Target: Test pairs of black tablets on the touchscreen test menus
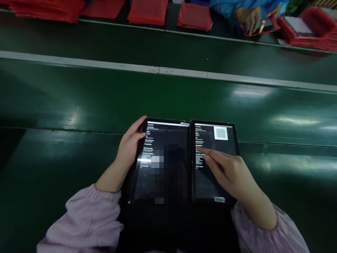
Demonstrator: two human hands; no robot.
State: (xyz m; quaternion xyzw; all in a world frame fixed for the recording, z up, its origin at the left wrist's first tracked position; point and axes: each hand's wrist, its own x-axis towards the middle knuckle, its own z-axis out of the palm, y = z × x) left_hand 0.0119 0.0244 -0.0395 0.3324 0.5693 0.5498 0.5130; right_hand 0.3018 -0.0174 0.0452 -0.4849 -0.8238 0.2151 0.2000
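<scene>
Two black tablets lie side by side, both showing white lines of text on dark screens. My left hand (131,142) grips the upper left edge of the left tablet (163,165), its thumb on the front bezel. Over the right tablet (207,184) is my right hand (228,167), index finger stretched toward the text, thumb close under it; the other fingers are curled. It holds nothing that I can see. A white square code shows at the right tablet's upper right, and a small label sits on its lower bezel.
Beyond a metal rail (184,72) on the green work surface (118,95), stacks of red pouches (147,12) line the far side. A person in blue sleeves handles a red pouch (273,26) there. More red pouches (316,30) stand at the far right.
</scene>
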